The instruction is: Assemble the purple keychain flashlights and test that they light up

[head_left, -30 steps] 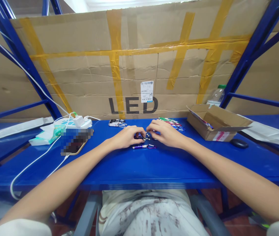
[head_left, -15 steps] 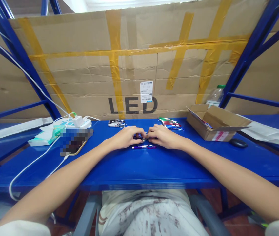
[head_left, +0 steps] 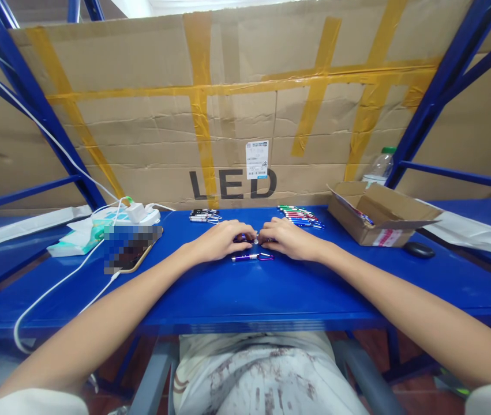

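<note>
The keychain torch is gleaming purple against the plain blue table. The cardboard is showing brown, crossed by yellow tape stripes and bearing black letters.

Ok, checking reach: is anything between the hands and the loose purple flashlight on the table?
Nothing visible: the purple flashlight lies on the blue table, close on the near side of the left hand and right hand.

One head-worn camera looks forward and down, close over the blue table, facing the cardboard wall.
</note>
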`<state>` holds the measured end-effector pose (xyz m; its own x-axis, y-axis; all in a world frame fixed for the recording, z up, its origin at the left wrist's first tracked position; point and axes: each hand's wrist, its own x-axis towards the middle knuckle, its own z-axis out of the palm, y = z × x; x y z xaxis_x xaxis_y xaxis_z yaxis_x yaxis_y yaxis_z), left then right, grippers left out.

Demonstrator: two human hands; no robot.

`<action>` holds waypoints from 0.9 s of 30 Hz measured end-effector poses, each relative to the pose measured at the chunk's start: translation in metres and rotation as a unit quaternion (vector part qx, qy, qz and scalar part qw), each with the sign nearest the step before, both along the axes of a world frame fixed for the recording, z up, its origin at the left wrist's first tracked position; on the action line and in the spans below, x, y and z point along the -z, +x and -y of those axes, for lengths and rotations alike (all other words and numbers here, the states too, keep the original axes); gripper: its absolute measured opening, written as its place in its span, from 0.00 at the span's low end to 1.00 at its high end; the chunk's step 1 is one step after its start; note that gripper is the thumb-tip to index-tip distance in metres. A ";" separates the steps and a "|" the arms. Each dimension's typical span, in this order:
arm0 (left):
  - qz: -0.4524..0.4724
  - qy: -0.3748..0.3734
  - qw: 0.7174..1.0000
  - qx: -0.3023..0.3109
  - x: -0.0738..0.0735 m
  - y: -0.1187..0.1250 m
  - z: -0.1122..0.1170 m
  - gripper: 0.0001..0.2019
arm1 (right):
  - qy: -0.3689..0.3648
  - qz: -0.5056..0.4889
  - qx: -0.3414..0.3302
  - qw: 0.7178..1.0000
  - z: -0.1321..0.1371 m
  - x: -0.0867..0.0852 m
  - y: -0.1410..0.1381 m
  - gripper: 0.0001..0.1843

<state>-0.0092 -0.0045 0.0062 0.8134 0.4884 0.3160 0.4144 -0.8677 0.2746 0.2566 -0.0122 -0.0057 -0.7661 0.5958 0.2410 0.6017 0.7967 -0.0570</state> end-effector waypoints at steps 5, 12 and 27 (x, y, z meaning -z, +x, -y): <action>-0.072 0.055 0.996 -0.012 0.002 -0.001 -0.001 0.16 | -0.005 -0.001 0.016 1.000 -0.001 0.001 0.002 0.07; -0.108 0.073 0.991 -0.031 0.001 0.001 0.002 0.18 | -0.011 0.001 0.024 1.000 -0.002 0.001 0.004 0.08; -0.155 0.193 0.968 -0.047 0.005 0.007 0.008 0.23 | -0.018 0.001 0.020 1.000 -0.002 0.001 0.003 0.11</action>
<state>-0.0019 -0.0122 0.0009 0.8559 0.4589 0.2384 0.5071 -0.8352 -0.2131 0.2600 -0.0097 -0.0070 -0.7425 0.6337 0.2171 0.6326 0.7699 -0.0841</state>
